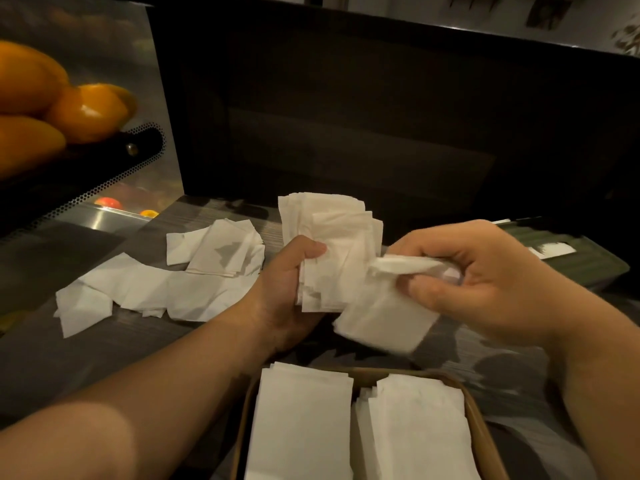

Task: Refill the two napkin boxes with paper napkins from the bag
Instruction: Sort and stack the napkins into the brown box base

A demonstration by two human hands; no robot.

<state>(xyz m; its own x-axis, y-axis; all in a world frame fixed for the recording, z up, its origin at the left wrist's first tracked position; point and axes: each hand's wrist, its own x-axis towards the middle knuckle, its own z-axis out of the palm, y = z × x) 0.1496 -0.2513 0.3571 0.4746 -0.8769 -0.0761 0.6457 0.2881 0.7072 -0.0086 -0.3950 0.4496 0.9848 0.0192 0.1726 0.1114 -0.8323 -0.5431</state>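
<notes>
Napkin box [479,431] nearest; both hands [294,271] curled around napkins [332,244].

left hand [294,271]: fingers curled, gripping | right hand [485,275]: thumb-finger pinch grip | forearms bare

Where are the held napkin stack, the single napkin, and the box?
napkin stack [332,237], head view, upper middle of stack.
single napkin [384,320], head view, flat lower part.
napkin box [479,424], head view, right rim.

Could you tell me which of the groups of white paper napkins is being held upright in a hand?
The fanned white paper napkin bunch gripped by the left hand; the others lie loose on the counter or stacked in the brown box.
</notes>
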